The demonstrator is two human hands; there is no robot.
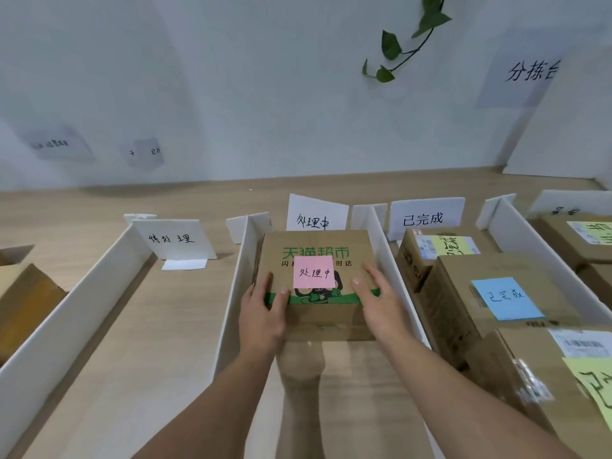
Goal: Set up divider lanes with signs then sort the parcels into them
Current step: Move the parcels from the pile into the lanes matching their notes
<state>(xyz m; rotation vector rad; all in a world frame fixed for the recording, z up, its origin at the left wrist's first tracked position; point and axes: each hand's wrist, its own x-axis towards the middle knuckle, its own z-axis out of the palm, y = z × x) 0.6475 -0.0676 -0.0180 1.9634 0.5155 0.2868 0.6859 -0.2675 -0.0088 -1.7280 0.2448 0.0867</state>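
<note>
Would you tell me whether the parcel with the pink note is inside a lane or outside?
Inside: the parcel is between the left divider and right divider, gripped by the left hand and right hand.

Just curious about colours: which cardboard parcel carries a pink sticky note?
The green-printed brown cardboard box between the left hand and right hand; others show a blue note or yellow notes.

Parcel-sorting station: signed divider lanes (231, 309), wall notice (526, 74) reading 分拣台.

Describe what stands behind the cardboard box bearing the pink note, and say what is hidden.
A white sign reading 处理中 stands behind the box. The box covers its lower edge, so its foot or support cannot be seen.
</note>
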